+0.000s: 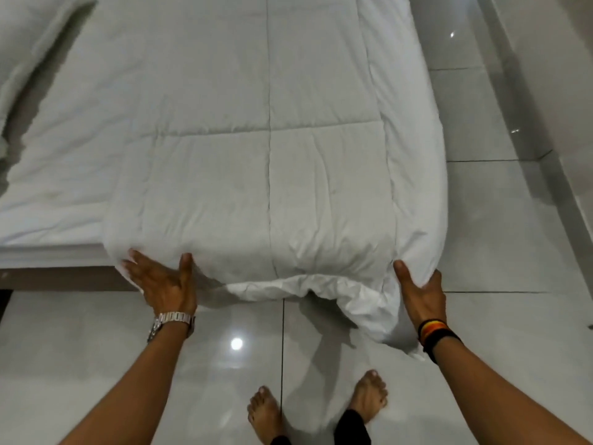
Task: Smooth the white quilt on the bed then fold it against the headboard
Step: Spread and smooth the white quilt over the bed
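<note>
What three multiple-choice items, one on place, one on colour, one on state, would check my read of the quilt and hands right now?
1. Where do both hands meet the quilt?
A. At its near edge, by the foot of the bed
B. At the pillow end
C. In its middle

2. What colour is the watch on the left wrist?
A. Gold
B. Silver
C. Red

3. How does the quilt's near right corner lie?
A. Flat on the bed
B. Folded back on top
C. Hanging off the bed toward the floor

Answers:
1 A: the left hand and right hand both sit on the near edge of the quilt.
2 B: the watch is silver metal.
3 C: the near right corner droops over the tiled floor.
</note>
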